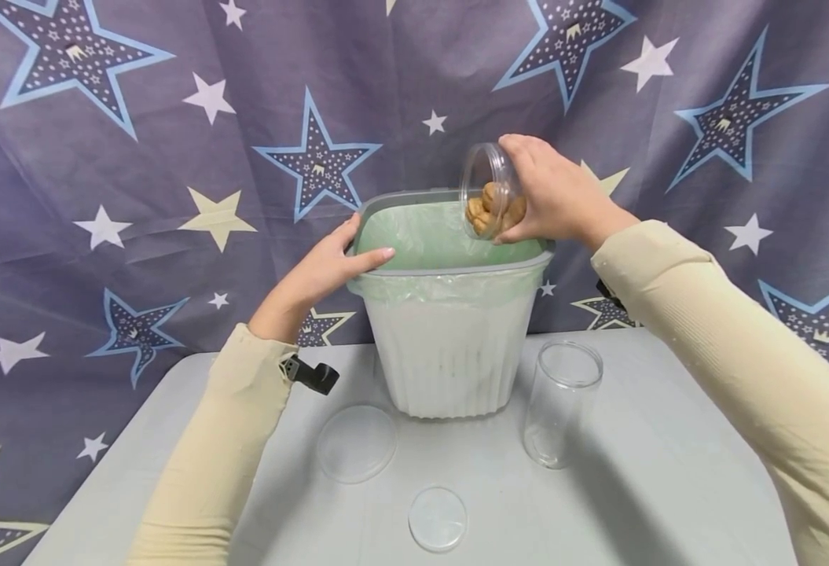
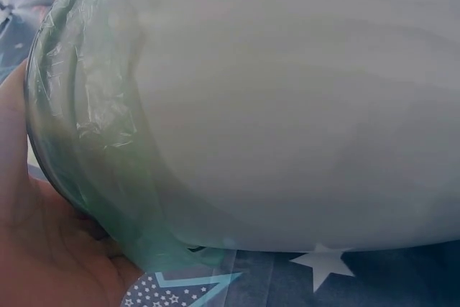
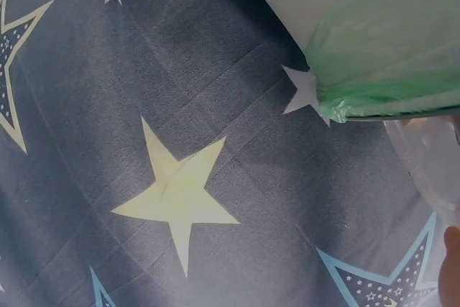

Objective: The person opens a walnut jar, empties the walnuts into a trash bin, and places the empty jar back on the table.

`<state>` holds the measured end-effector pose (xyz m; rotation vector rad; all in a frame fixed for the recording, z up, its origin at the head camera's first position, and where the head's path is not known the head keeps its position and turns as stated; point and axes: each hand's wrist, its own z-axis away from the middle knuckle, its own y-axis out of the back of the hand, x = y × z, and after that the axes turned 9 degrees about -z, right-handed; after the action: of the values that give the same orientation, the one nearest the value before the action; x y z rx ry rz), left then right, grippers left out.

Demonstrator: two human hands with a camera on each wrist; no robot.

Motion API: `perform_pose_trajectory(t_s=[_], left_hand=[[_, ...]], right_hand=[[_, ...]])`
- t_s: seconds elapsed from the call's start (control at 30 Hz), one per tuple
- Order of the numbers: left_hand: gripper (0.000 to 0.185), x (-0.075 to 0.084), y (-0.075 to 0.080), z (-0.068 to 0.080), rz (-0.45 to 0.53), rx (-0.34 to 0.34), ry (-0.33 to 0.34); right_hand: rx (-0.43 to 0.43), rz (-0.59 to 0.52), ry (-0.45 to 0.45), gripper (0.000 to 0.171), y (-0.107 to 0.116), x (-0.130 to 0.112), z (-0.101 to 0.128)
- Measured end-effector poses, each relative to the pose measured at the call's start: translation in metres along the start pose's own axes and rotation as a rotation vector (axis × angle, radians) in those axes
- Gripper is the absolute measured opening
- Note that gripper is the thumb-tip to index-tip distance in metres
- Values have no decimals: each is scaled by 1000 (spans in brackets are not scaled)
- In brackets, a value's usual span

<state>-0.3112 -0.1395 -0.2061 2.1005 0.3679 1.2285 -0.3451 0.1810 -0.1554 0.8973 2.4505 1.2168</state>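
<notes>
Our right hand (image 1: 555, 196) curls round a clear plastic jar (image 1: 488, 191), tipped on its side with its mouth over the bin (image 1: 449, 346), and the brown walnut-like lumps (image 1: 488, 211) sit inside the jar near its mouth, none visibly fallen yet. Our left hand (image 1: 329, 271) lies on the bin's near-left rim, fingers straight along the edge and thumb behind. We judge the emptying is just under way: the lids are off, the pouring remains. The bin is white, ribbed, rounded-square, lined with a thin crinkly green bag (image 1: 428, 236). On the grey worktop (image 1: 633, 503) stand a tall clear empty jar (image 1: 561, 402) and two flat round clear lids (image 1: 356, 442) (image 1: 438, 519)
</notes>
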Motion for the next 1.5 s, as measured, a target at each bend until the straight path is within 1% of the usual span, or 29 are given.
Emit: perform_pose_trajectory(t_s=[0.13,0.33,0.53,0.83,1.1,1.37,1.5], left_hand=[[80,-2,1,1,-16,-1,-2],[79,0,3,3,-15,4,6],[78,-1,2,1,-5,0,-1],[79,0,1,1,10,-7,16],[77,-1,1,1,36,-15,-8],[83,0,3,1,17,-33,26],[83,1,2,1,34,-31,20]], right_hand=[[0,4,6,114,1,-1,1],[15,8,2,118,5,-3,3],[34,3,3,119,8,-3,7],[18,-3,24,118,11,0,10],[10,-8,28,118,13,1,11],[19,-7,65,120,11,2,10],[13,-17,57,119,11,2,11]])
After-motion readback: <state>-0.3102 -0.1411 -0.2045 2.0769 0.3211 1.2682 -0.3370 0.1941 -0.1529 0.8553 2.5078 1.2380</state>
